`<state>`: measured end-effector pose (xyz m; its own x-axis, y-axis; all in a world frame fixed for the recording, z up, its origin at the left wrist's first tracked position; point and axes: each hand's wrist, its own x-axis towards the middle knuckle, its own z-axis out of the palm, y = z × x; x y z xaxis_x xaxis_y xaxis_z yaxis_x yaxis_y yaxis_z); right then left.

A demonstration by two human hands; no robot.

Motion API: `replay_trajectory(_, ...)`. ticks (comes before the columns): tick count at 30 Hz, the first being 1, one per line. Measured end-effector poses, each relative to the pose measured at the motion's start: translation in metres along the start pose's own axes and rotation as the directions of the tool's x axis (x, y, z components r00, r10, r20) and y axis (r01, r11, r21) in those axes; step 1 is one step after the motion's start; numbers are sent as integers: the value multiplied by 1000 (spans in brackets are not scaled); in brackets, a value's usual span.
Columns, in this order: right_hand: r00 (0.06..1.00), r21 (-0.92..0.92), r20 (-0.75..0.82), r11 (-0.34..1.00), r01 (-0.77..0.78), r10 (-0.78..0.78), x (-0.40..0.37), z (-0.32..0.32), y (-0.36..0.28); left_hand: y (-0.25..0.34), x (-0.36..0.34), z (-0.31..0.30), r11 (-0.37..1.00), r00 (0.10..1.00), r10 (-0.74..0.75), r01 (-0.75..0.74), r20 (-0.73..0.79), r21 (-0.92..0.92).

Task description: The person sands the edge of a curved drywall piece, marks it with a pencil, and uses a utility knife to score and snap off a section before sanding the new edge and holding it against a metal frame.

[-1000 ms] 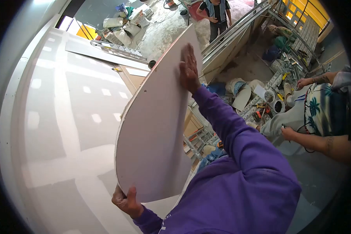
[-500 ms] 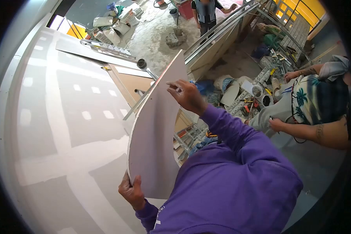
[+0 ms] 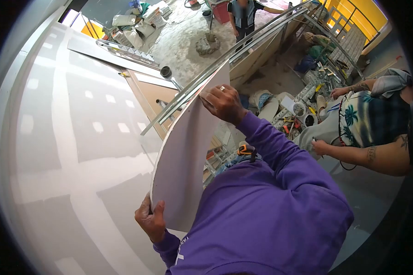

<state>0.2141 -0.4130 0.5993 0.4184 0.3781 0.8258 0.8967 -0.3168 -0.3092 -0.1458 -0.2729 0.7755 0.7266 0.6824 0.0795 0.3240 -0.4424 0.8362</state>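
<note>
A sheet of plasterboard [image 3: 182, 160], pale with a rough white cut edge, stands on edge in front of my chest and looks curved in this wide view. My left hand [image 3: 151, 219] grips its lower left end, with the thumb on the near face and the fingers behind. Higher up, my right hand [image 3: 225, 104] is closed over the board near its upper end, a ring on one finger. Its fingertips bend over the edge facing the wall. Part of the board's lower side is hidden by my purple sweatshirt.
A plasterboard wall [image 3: 96, 151] with filled joints runs along the left. Long metal profiles [image 3: 225, 64] cross behind the board. A seated person [image 3: 371, 114] is on the right beside scattered tools. Another person [image 3: 245, 20] stands at the back. A tape measure [image 3: 246, 150] sits at my waist.
My right hand has gone from a loose pinch beside the board to a grip on its edge. The board's upper end has shifted slightly right. My left hand keeps its hold.
</note>
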Motion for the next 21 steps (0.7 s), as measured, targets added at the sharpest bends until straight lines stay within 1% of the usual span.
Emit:
replay_trajectory(3,999,-4,-2,999,45,-45,5,-8,0,2,-2,2,999,1000,31,-32,-1,-8)
replay_trajectory(6,996,-5,-19,996,85,-86,6,-11,3,-3,-6,-3,997,999,48,-50,21,67)
replay_trajectory(9,991,-32,46,992,125,-124,2,-21,8,2,-9,-3,993,998,39,-44,48,113)
replay_trajectory(12,986,-59,113,990,130,-123,0,-41,7,12,-11,3,980,992,74,-91,100,176)
replay_trajectory(13,989,-26,91,992,120,-117,-2,-45,7,13,-13,6,975,989,86,-108,121,192)
replay_trajectory(15,989,-39,113,994,102,-97,-13,-51,9,11,-18,10,964,981,105,-141,161,226)
replay_trajectory(18,987,-51,149,996,69,-61,-33,-60,16,1,-23,19,972,973,72,-118,220,204)
replay_trajectory(19,987,-54,157,997,53,-44,-40,-63,17,-5,-25,26,974,971,124,-158,203,161)
replay_trajectory(21,983,-48,185,999,7,1,-59,-63,24,-4,-26,34,968,958,152,-194,243,159)
